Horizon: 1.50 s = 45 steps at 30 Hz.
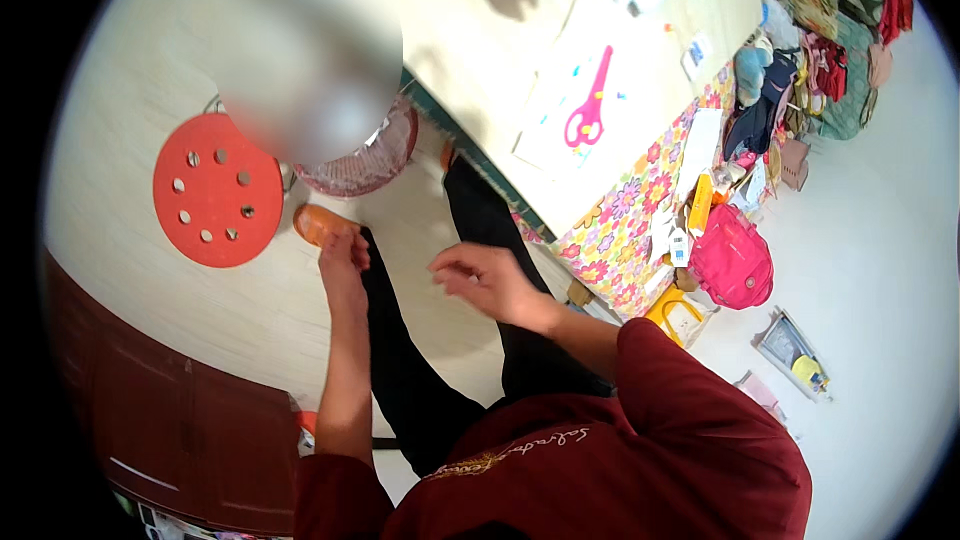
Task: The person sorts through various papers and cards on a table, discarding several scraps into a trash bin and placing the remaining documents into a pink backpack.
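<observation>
The left hand (pixel 343 258) reaches down past the person's dark trouser leg, its fingers loosely curled with nothing clearly clasped in them; whether the fingertips touch the orange shoe (pixel 318 223) just beyond them cannot be told. That shoe is smooth, rounded and glossy, lying on the pale floor (pixel 120 90). The right hand (pixel 487 278) hovers half open beside the left, palm down, fingers bent and empty, above the other trouser leg. Beyond the left hand stands a round red plastic stool (pixel 217 190) with a ring of holes in its flat seat, and next to it a pinkish mesh basket (pixel 365 162). Farther beyond the right hand, pink-handled scissors (pixel 590 105) lie on a white sheet on the table (pixel 480 50), whose edge is draped with a flowered cloth (pixel 625 215). To the right hand's outer side sits a bright pink backpack (pixel 733 258).
</observation>
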Available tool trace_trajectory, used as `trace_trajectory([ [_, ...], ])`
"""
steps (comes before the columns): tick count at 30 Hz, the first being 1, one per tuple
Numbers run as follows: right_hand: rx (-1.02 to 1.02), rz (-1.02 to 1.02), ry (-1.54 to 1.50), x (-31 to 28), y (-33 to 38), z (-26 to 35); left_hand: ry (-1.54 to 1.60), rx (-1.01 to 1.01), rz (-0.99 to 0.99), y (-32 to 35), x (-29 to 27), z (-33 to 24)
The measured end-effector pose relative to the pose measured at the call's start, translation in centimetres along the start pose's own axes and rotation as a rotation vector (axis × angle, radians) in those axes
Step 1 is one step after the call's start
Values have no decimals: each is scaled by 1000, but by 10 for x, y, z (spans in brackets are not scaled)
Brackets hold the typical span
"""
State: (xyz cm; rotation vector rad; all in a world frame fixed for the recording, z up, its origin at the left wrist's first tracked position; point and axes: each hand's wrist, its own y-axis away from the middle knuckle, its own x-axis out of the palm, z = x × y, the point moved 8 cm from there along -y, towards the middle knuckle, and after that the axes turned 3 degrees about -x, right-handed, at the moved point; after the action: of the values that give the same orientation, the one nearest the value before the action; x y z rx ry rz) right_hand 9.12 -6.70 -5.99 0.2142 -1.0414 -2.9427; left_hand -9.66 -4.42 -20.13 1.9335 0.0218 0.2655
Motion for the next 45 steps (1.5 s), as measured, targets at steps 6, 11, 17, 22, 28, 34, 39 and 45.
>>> trace_trajectory([
  [6, -45, -758, -30, -240, 5, 50, -85, 202, 225, 80, 160, -85],
  [11, -130, -896, 275, -375, -30, 43, -222, 249, 415, 104, 318, -117],
  [17, -201, -825, 560, -413, -86, 43, -251, 153, 467, 82, 449, -79],
  [22, -221, -743, 471, -414, -93, 43, -231, 119, 334, 65, 484, -68],
  [28, -214, -708, 481, -417, -90, 49, -191, 189, 135, 42, 501, -67],
  [34, -154, -491, -321, -419, -80, 43, 130, 51, 244, 33, 526, -63],
  [39, -200, -795, -104, -489, -89, 39, 238, -16, 221, 19, 532, -63],
  [45, -362, -732, 495, -509, -123, 62, -374, 290, 142, 14, 550, -86],
])
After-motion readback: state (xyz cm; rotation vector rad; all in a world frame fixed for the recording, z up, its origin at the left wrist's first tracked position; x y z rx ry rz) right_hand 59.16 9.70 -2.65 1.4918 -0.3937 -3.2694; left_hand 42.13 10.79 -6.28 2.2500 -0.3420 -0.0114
